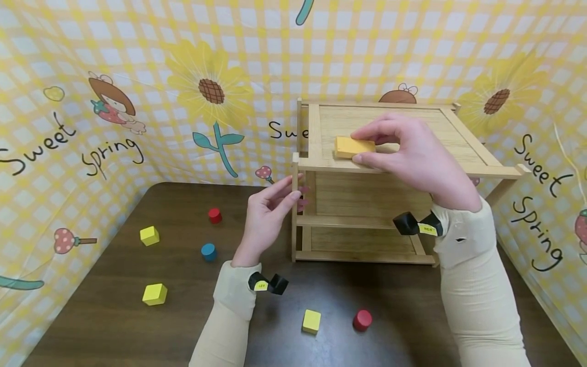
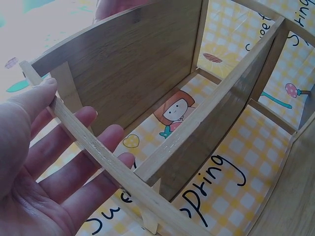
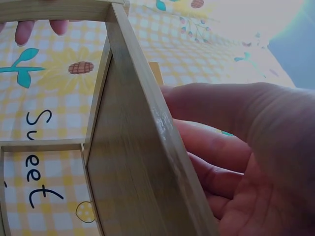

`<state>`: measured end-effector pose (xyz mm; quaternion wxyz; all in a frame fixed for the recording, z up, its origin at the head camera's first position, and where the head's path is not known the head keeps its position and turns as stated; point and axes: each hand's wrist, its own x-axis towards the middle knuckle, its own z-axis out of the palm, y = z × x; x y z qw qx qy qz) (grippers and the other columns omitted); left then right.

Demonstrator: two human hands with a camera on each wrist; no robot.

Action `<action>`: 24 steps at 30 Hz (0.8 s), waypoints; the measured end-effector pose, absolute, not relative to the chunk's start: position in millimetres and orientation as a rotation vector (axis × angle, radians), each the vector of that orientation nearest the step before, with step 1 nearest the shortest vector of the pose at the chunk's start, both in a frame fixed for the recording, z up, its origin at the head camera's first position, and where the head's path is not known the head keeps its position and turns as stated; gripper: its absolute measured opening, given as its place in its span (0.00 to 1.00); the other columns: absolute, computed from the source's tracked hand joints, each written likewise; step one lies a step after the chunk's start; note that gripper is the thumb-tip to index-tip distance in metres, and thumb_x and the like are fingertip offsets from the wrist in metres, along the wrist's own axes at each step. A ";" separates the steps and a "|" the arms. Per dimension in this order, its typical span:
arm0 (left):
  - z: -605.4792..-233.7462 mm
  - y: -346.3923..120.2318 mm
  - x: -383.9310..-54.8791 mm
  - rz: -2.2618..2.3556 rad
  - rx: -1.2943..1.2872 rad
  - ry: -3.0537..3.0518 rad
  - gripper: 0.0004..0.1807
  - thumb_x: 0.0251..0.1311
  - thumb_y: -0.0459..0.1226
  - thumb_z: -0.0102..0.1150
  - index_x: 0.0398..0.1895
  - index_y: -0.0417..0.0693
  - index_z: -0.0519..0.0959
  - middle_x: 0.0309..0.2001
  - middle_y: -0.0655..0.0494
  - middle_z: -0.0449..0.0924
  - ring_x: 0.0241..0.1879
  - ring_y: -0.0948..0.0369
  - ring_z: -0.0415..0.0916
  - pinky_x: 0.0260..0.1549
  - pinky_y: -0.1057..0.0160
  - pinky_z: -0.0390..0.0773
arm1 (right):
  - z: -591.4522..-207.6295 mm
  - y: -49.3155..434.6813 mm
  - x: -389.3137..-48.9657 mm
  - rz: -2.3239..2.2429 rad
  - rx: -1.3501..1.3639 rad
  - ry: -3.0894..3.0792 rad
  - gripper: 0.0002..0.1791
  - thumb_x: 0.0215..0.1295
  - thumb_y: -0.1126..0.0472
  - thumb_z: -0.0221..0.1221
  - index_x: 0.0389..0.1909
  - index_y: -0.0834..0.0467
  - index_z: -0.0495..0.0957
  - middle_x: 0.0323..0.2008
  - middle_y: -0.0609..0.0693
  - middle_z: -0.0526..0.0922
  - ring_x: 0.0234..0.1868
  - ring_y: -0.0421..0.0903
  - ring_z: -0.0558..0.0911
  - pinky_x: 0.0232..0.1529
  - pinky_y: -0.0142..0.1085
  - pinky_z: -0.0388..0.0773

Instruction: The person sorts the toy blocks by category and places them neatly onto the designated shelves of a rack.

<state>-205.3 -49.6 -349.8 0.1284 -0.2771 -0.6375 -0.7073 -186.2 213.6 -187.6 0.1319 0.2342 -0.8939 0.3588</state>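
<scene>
A small wooden shelf (image 1: 362, 221) with several levels stands at the back of the dark table. Thumb and fingers of my right hand (image 1: 408, 150) pinch a flat orange-yellow block (image 1: 344, 147) at the front left of the top board (image 1: 435, 122). Only a corner of that block (image 3: 155, 72) shows in the right wrist view, behind the board's edge. My left hand (image 1: 270, 214) holds the shelf's front left post (image 1: 295, 204). In the left wrist view the thumb lies over this post (image 2: 93, 142), with the fingers reaching behind it.
Left of the shelf lie two yellow cubes (image 1: 149, 236), a red cylinder (image 1: 214, 215) and a blue cylinder (image 1: 209, 252). Nearer the front are another yellow cube (image 1: 311, 321) and a red cylinder (image 1: 362, 320). Checked cloth (image 1: 151, 30) surrounds the dark table (image 1: 105, 311).
</scene>
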 end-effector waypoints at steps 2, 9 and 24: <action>-349.8 -49.5 -205.5 -2.058 -0.802 -1.856 0.20 0.70 0.30 0.61 0.64 0.37 0.78 0.53 0.40 0.84 0.41 0.43 0.86 0.46 0.54 0.84 | -187.5 213.9 -186.7 1.058 0.675 -2.603 0.17 0.61 0.61 0.74 0.51 0.55 0.87 0.51 0.47 0.83 0.48 0.43 0.80 0.51 0.39 0.75; -349.7 -49.0 -205.4 -2.061 -0.805 -1.847 0.20 0.71 0.29 0.60 0.64 0.37 0.78 0.54 0.41 0.84 0.42 0.37 0.84 0.46 0.54 0.84 | -186.9 215.4 -189.5 1.095 0.682 -2.624 0.17 0.62 0.62 0.73 0.52 0.57 0.87 0.52 0.49 0.83 0.47 0.43 0.80 0.51 0.35 0.76; -349.2 -49.0 -204.5 -2.069 -0.809 -1.836 0.20 0.70 0.29 0.61 0.64 0.36 0.78 0.53 0.42 0.84 0.42 0.35 0.83 0.44 0.53 0.85 | -186.8 216.6 -191.1 1.162 0.668 -2.670 0.17 0.64 0.62 0.71 0.53 0.59 0.86 0.53 0.51 0.81 0.46 0.45 0.81 0.43 0.28 0.77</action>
